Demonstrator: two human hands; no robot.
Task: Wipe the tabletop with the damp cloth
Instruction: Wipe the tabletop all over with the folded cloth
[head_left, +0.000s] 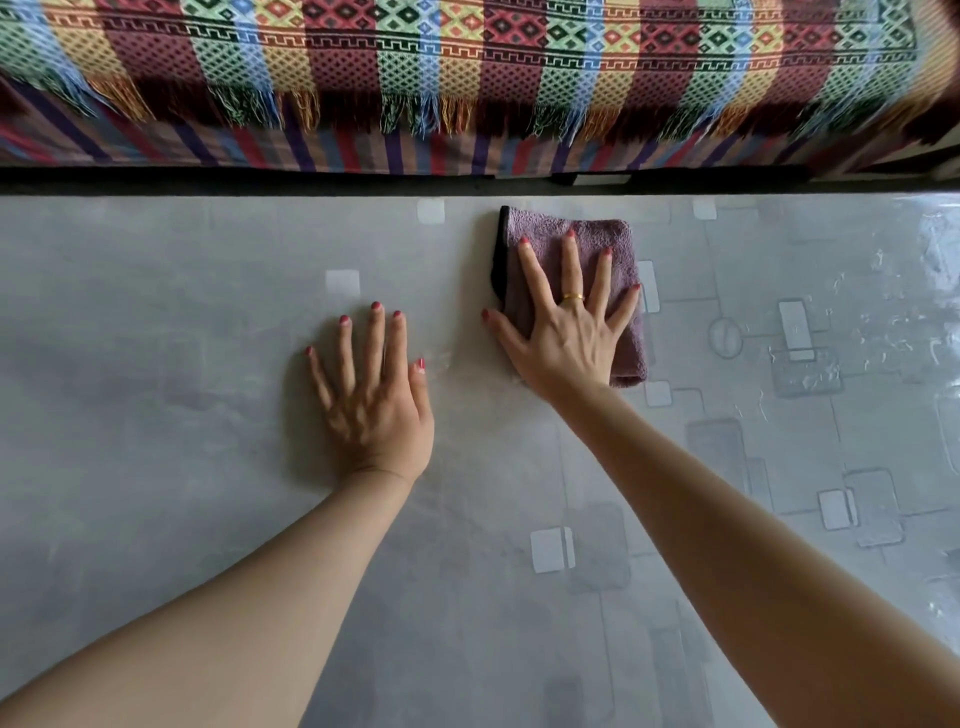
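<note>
A folded purple cloth (613, 244) with a black edge lies on the grey tabletop (156, 364), close to its far edge and right of the middle. My right hand (566, 332) presses flat on the cloth with fingers spread, a gold ring on one finger. My left hand (376, 400) rests palm down on the bare tabletop to the left of the cloth, fingers apart, holding nothing. The two hands are a short gap apart.
The tabletop has a glossy cover printed with pale squares and outlines, with wet glare at the right (883, 291). Beyond the far edge is a dark gap, then a sofa or bed draped in a multicoloured woven blanket (467, 62) with fringe.
</note>
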